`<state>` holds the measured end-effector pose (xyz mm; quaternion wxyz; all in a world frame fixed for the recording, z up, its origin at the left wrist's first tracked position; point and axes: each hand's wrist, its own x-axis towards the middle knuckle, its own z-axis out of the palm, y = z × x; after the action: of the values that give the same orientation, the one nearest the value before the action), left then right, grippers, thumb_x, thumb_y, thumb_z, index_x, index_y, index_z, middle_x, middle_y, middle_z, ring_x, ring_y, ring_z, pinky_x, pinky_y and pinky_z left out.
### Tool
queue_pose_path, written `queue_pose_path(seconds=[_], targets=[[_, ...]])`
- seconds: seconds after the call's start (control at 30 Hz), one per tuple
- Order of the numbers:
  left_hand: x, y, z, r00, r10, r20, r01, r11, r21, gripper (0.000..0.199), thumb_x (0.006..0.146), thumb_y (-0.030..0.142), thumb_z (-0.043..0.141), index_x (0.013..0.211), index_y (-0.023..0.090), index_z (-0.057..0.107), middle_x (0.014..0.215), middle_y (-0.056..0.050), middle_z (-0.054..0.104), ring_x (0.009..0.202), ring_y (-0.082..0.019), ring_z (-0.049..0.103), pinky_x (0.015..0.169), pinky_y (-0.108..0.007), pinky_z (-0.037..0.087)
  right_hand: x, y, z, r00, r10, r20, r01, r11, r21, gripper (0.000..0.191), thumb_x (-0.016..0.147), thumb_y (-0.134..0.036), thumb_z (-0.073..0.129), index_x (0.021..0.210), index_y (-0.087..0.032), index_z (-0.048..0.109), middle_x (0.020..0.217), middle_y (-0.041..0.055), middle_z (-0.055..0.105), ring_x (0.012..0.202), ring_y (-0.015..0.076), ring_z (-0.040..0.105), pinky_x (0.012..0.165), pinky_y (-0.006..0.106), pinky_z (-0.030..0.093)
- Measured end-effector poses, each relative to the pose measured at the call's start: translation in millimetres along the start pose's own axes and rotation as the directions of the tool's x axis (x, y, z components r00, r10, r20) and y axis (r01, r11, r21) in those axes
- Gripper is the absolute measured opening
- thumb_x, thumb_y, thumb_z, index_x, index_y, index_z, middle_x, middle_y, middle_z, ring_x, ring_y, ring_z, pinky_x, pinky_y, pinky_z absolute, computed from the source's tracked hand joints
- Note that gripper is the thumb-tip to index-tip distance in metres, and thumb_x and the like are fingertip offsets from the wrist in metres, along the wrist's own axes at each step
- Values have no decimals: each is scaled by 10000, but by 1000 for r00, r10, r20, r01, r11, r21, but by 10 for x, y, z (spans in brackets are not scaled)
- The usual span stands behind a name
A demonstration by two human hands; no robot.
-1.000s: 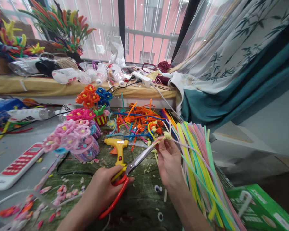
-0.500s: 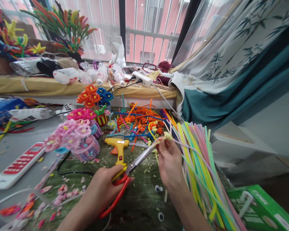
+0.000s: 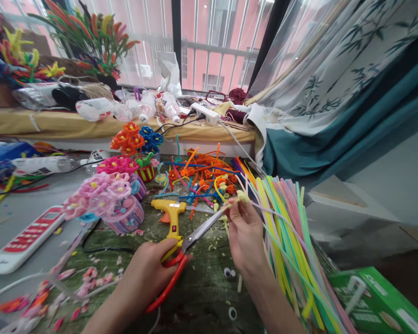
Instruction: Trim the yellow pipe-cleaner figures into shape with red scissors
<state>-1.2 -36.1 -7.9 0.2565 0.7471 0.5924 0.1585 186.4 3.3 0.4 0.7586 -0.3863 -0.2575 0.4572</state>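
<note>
My left hand [image 3: 151, 269] is closed around the red handles of a pair of scissors [image 3: 202, 232]. The blades point up and to the right, nearly together, with their tips at a small pale yellow fuzzy piece [image 3: 243, 196]. My right hand [image 3: 243, 227] pinches that piece between thumb and fingers; it looks like fuzzy pipe cleaner, and its lower part is hidden by the fingers. A yellow glue gun [image 3: 170, 214] lies just beyond my left hand. Pale yellow clippings [image 3: 214, 242] are scattered under the blades.
A thick bundle of pastel pipe cleaners [image 3: 289, 232] lies right of my right hand. Pipe-cleaner flower pots [image 3: 125, 215] stand at left, near a red-and-white remote-like device [image 3: 28, 241]. Orange pieces [image 3: 209, 167] pile up behind. Googly eyes [image 3: 232, 313] lie in front; a green box [image 3: 379, 297] sits lower right.
Almost nothing differs. The scissors' handles have shifted very slightly in my left hand, while my right hand keeps the yellow piece in the same place.
</note>
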Motion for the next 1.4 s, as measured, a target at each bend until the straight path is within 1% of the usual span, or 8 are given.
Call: queue_pose_path(seconds=[0.17,0.33,0.63,0.77,0.87,1.03,1.27,1.4], targets=[[14,-11,-7,998,39,-43,-39,999,5,366,845,459,508,583,214,433,505,69,395,499,-105,331,509,-219,229,16,-12,-16,999,21,33,-20,1000,-19,198,673,-373,837,754,-223,736,754,-4,691,727,157,595,754,336,488],[22,-9,-25,999,-8,-38,9,999,36,353,842,462,484,590,219,435,505,64,388,499,-111,336,523,-228,233,78,-51,-46,993,33,109,-28,998,-54,246,671,-411,844,791,-217,753,793,1,707,766,158,610,793,330,481],[18,-47,-21,998,-51,34,46,992,118,349,862,482,421,625,228,448,554,30,463,534,-138,401,558,-245,253,132,-78,-118,993,-19,120,39,985,-166,241,673,-404,858,725,-194,752,662,-23,681,628,130,579,664,292,463],[51,-26,-33,998,-59,-5,59,995,85,367,834,530,453,624,229,448,537,42,438,523,-134,371,547,-241,252,149,-82,-131,992,-25,123,47,982,-183,268,653,-423,868,711,-185,756,660,-7,699,611,140,589,645,304,472],[61,8,-51,999,-51,-14,52,998,39,370,793,549,507,621,232,425,554,44,464,529,-135,405,550,-237,266,149,-90,-120,990,-28,136,53,981,-187,262,662,-424,864,709,-189,759,655,-10,699,607,137,592,639,298,471],[36,73,-77,996,-89,2,89,996,25,267,735,467,526,645,242,414,646,11,551,618,-178,518,594,-249,323,137,-96,-116,994,-22,103,39,986,-162,262,663,-422,861,716,-188,754,653,-19,688,613,130,585,636,288,469],[57,37,-89,992,-123,-11,124,989,80,167,736,403,474,720,252,403,714,5,555,652,-201,528,616,-271,324,142,-91,-126,999,-3,43,11,985,-173,302,645,-445,862,725,-178,747,646,-11,688,611,139,595,643,293,468],[44,20,-86,992,-125,14,122,985,118,161,754,388,489,741,251,406,745,4,557,689,-209,542,629,-273,311,146,-91,-117,998,49,49,-42,989,-139,325,608,-453,881,718,-177,751,669,-1,707,639,150,620,687,311,492]])
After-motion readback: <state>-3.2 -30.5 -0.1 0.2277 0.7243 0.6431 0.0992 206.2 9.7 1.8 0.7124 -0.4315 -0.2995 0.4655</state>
